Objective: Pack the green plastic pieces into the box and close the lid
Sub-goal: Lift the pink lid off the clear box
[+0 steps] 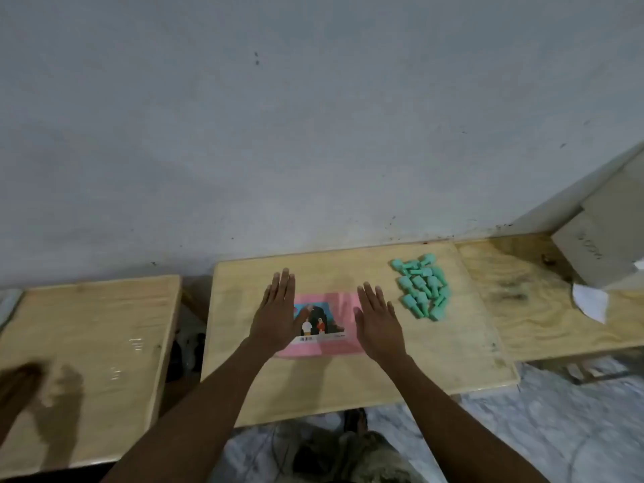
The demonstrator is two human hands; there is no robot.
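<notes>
Head view: both hands, left (275, 318) and right (378, 322), lie flat with straight fingers at either side of the pink box (332, 331), its lid apparently not yet opened, while the green pieces (423, 291) sit heaped on the table (348, 395) to its right, none packed.

The middle table (348, 388) is pale plywood with visible grain and a dull sheen. The table on the left (87, 343) is the same wood but glossier, with bright glints on its top. The table on the right (522, 273) shows coarser grain and dark smudges. The green pieces (421, 291) look like smooth plastic. The box (334, 301) has a smooth pink printed lid, faintly shiny. The wall (278, 134) is matt and speckled. The floor (557, 430) has a marbled, stone-like pattern. At the far right a carton (599, 245) looks like matt cardboard, with white paper (589, 303) beside it.
</notes>
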